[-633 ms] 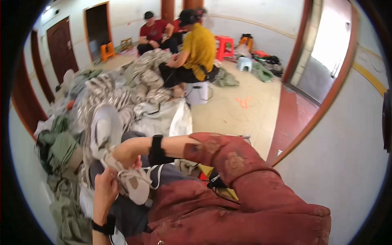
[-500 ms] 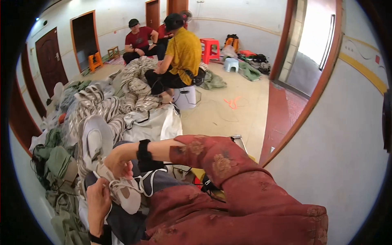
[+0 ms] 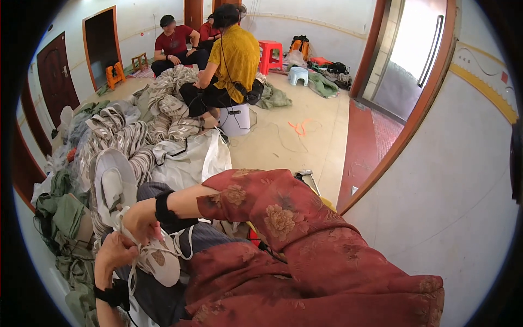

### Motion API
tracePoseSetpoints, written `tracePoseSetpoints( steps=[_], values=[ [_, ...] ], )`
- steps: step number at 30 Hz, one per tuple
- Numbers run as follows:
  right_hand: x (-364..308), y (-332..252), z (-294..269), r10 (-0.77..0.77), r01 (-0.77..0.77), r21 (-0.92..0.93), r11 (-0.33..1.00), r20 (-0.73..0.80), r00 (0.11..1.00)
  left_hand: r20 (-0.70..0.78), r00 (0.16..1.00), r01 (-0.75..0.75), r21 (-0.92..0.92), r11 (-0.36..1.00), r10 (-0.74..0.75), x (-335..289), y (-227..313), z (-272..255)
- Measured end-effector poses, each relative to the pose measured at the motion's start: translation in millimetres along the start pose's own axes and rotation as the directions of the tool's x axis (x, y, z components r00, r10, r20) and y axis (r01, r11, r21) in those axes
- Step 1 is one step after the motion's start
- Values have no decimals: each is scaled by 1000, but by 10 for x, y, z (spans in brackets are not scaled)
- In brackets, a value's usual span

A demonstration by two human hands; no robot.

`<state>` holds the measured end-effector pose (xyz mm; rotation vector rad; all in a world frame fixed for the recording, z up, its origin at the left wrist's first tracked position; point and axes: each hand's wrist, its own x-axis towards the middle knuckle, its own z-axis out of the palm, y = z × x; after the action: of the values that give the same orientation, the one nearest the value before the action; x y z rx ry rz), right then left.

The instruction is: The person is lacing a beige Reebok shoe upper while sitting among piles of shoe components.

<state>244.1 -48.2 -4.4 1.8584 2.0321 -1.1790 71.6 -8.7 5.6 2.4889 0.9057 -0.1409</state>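
A beige sneaker (image 3: 164, 266) with white laces lies across my lap, its toe pointing toward me. My left hand (image 3: 116, 250) is closed at the sneaker's left side, finger and thumb pinched on a white shoelace (image 3: 132, 277) that trails below it. Bent over the sneaker's upper is my right hand (image 3: 140, 222), its fingers curled down close to the left hand. What those fingers grip is hidden behind the hand. Another loop of lace hangs on the sneaker's right side. Both wrists wear black bands.
Stacked pale shoes (image 3: 111, 128) rise beyond my hands, beside green cloth (image 3: 68, 215) and a white sack (image 3: 188, 158). A person in yellow (image 3: 234, 60) sits on a white stool (image 3: 235, 121); two people in red sit farther back. A doorway (image 3: 403, 60) opens at right.
The whole view has shifted, so my hands and the sneaker appear farther left. My left hand has come closer to the right hand, still pinching the lace.
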Motion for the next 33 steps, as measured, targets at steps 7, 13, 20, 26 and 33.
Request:
tracePoseSetpoints(
  steps=[7,13,20,26,33],
  values=[
    [171,-123,25,-106,66,-409,910,-77,991,12,998,56,-119,991,-55,-42,-21,-14],
    [2,-246,78,-155,16,-504,863,-236,959,-197,965,-143,163,976,174,-63,71,14],
    [-93,-205,209,-210,107,-258,960,-411,887,-220,969,-80,155,985,114,-6,-116,132],
    [-191,-311,353,-300,19,-514,858,-470,830,-275,933,-195,151,969,230,-85,-126,237],
    [-45,14,61,-118,123,45,991,-99,988,-487,863,-101,96,990,136,-60,-199,461]
  ],
)
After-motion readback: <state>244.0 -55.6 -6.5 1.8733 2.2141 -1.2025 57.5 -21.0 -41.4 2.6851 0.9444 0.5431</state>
